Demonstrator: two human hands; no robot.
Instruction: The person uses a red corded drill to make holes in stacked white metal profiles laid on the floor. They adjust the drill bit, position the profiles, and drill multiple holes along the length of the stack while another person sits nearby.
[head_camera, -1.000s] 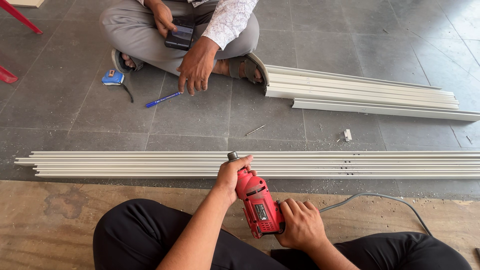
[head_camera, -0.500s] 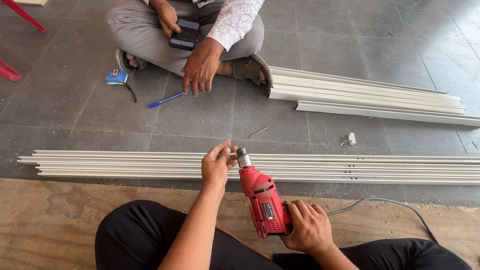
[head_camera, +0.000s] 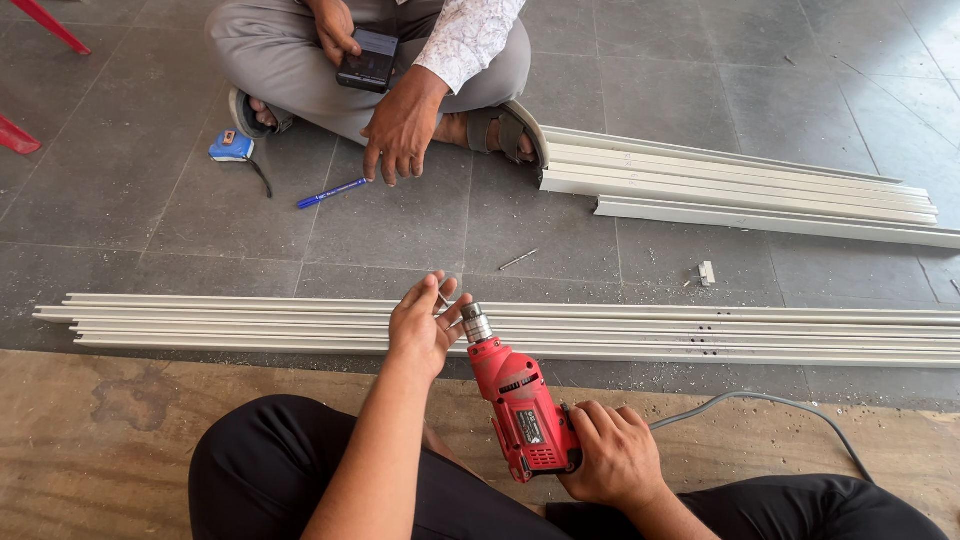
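- Far left on the floor (head_camera: 120, 180): tape measure (head_camera: 232, 147) and blue pen (head_camera: 333, 192) beside the seated co-worker, well apart from the work; little hazard there unless kicked.
- Long pale profiles (head_camera: 250, 322) lying unclamped across the floor; likely to slide or roll under any push from the tool.
- Left hand (head_camera: 425, 325) loosely open, fingers spread just beside the chuck (head_camera: 476, 323), pinching what looks like a small bit or screw, too small to tell; risk of caught fingers if the trigger were squeezed.
- Red drill (head_camera: 520, 410) tilted, nose over the profiles, gripped at the handle by the right hand (head_camera: 612, 460), closed around it.
- Grey cord (head_camera: 760, 400) trailing right; possible snag against the knee.
- Loose white clip (head_camera: 707, 272) near the stacked profiles.
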